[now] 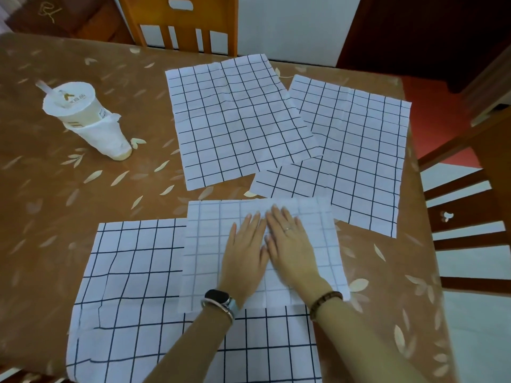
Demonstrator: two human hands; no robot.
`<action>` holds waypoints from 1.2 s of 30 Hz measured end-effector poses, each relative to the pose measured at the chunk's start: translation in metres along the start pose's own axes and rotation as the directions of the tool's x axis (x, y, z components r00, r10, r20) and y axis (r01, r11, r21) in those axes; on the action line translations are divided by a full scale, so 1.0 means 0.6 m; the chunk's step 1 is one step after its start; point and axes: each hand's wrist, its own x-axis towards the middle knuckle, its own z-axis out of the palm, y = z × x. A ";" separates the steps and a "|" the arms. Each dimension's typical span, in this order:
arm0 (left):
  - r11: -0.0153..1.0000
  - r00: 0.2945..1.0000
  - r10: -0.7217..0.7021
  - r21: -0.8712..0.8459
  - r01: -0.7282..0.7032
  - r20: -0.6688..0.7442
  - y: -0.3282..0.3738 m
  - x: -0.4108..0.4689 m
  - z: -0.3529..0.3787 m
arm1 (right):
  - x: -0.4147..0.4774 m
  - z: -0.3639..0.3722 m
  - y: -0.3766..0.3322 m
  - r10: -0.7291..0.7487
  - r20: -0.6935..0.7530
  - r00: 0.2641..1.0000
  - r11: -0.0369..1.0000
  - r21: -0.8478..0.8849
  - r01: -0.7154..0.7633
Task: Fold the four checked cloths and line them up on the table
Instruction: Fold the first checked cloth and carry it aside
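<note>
Four white cloths with dark checks lie on the brown table. One cloth is folded over, its pale underside up, and sits on top of a large unfolded cloth at the near edge. My left hand and my right hand press flat on the folded cloth, side by side, fingers straight. Two more cloths lie spread out farther away: one at the middle, and one at the right partly tucked under it.
A white drink cup with a straw stands at the far left of the table. Wooden chairs stand at the far side and the right side. The table's right edge runs close to the right cloth.
</note>
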 end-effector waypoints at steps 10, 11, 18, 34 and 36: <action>0.993 0.999 -0.035 0.110 0.035 0.001 -0.035 -0.003 0.003 | -0.006 0.008 0.048 0.121 -0.059 0.991 0.986 -0.108 -0.127; 0.994 1.000 -0.026 0.106 0.025 0.004 -0.040 -0.003 0.001 | -0.007 0.007 0.052 0.133 -0.063 0.989 0.985 -0.104 -0.139; 1.000 1.000 0.002 0.025 -0.002 0.006 -0.043 -0.008 -0.017 | -0.022 -0.009 0.036 0.092 -0.083 0.992 0.996 -0.005 -0.093; 0.994 0.992 0.069 0.079 -0.078 0.108 -0.029 -0.126 -0.003 | -0.134 0.043 -0.011 0.044 0.002 0.999 0.986 -0.161 -0.043; 0.994 0.993 0.051 0.091 -0.060 0.103 -0.033 -0.124 -0.007 | -0.132 0.040 -0.006 0.058 0.000 0.998 0.985 -0.162 -0.057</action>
